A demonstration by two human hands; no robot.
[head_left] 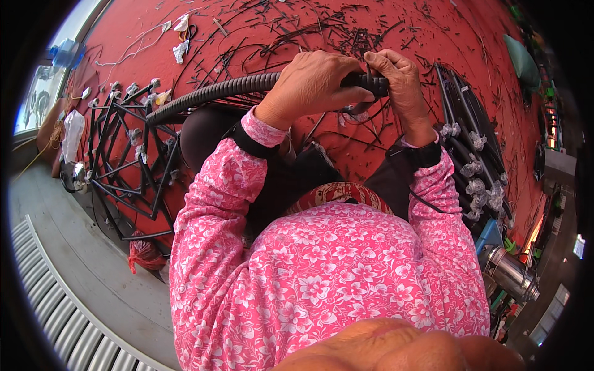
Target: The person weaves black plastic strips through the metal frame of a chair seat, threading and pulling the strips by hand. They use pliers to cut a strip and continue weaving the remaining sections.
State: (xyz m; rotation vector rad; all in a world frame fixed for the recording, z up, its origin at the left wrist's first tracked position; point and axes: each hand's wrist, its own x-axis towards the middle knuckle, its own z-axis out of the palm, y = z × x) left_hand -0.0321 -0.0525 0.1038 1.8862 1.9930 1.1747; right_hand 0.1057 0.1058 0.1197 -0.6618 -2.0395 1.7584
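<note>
A black corrugated hose (213, 93) curves up from the left across my lap. My left hand (309, 83) wraps round it close to its right end, with the thumb lying along the underside. My right hand (401, 80) is closed at that same end, its thumb and forefinger pinched together at the top. A narrow dark piece stands up at the hose end between the two hands; what it is cannot be made out. The fingers partly hide the hose end.
Black bent tubes (124, 179) with plastic-wrapped joints stand at the left. A bundle of dark tubes (461, 108) lies at the right. Dark scraps (238, 43) litter the red floor ahead. A metal cylinder (510, 272) is at lower right, a red bag (145, 253) at lower left.
</note>
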